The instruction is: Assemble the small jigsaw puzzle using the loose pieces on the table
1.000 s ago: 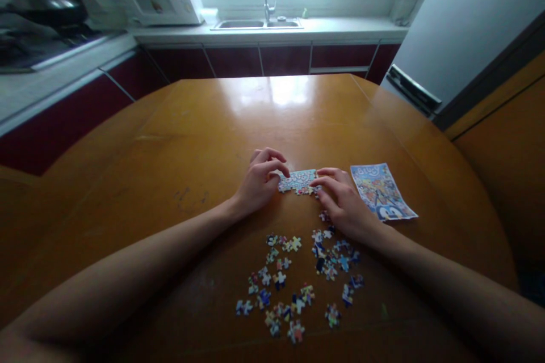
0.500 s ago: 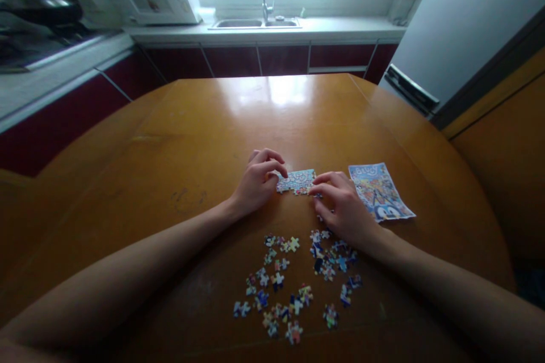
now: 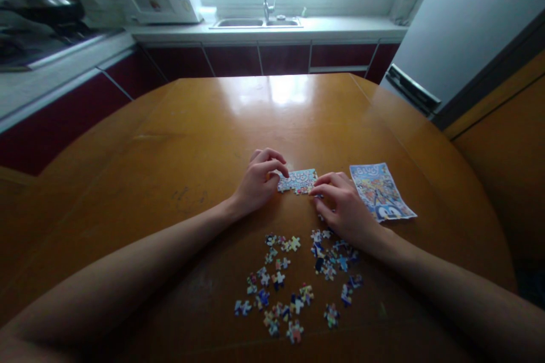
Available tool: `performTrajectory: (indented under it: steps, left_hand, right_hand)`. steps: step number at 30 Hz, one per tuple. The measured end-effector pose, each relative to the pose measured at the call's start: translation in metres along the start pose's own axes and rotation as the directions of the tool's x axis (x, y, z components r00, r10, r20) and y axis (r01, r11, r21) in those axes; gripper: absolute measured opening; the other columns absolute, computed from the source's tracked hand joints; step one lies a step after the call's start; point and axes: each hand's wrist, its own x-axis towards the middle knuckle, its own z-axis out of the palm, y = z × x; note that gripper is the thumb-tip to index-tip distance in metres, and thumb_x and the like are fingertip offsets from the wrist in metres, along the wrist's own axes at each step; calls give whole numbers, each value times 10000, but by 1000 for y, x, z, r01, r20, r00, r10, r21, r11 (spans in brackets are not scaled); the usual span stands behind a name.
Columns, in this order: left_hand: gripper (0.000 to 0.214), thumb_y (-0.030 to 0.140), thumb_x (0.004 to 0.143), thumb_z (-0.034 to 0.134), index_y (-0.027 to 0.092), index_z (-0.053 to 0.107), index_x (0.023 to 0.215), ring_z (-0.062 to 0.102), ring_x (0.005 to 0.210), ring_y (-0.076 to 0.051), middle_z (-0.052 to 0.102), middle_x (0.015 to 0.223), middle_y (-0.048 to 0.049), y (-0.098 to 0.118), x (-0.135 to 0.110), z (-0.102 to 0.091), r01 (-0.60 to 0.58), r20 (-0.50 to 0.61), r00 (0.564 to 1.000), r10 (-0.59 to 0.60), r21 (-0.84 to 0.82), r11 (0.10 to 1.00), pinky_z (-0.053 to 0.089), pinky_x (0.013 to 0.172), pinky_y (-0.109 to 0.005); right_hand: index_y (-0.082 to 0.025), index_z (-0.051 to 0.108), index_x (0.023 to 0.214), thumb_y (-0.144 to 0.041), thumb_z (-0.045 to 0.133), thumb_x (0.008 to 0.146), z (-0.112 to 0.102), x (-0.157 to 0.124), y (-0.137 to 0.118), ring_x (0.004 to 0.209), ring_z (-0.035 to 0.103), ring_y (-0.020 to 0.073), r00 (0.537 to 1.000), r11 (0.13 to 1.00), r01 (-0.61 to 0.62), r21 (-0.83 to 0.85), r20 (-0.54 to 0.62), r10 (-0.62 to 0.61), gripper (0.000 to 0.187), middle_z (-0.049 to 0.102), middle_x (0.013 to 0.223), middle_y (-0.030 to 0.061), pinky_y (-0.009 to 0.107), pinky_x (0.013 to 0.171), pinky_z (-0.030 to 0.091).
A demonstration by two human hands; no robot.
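A partly joined jigsaw puzzle (image 3: 298,180) lies flat on the wooden table, pale blue along its far side and with a ragged near edge. My left hand (image 3: 260,178) rests at its left end, fingers bent and apart, the index fingertip touching the puzzle. At the right end is my right hand (image 3: 338,201), its bent fingers and thumb around a small puzzle piece (image 3: 319,196) at the near corner; the fingers hide most of that piece. Several loose puzzle pieces (image 3: 279,279) are scattered nearer me, and another group (image 3: 330,261) lies below my right wrist.
A creased picture sheet (image 3: 381,190) lies right of my right hand. The table (image 3: 191,125) has rounded sides. Beyond it are a counter with a sink (image 3: 240,23), a microwave (image 3: 155,0), a covered pan (image 3: 42,5) on the stove and a fridge (image 3: 460,22).
The whole view shifts very slightly. Both hands keep nearly the same places at the puzzle, and the loose pieces lie as before.
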Motion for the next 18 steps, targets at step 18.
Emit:
performTrajectory:
  steps: [18]
  left_hand:
    - [303, -3, 728, 488, 220, 692, 715, 531, 965, -198, 623, 935, -23, 0, 1, 1, -2, -15, 1000, 1, -26, 1000, 432, 921, -403]
  right_hand:
    - [-238, 720, 842, -246, 661, 884, 0, -5, -13, 1020, 535, 225, 957, 982, 165, 93, 227, -182, 73, 641, 982, 48, 398, 900, 396]
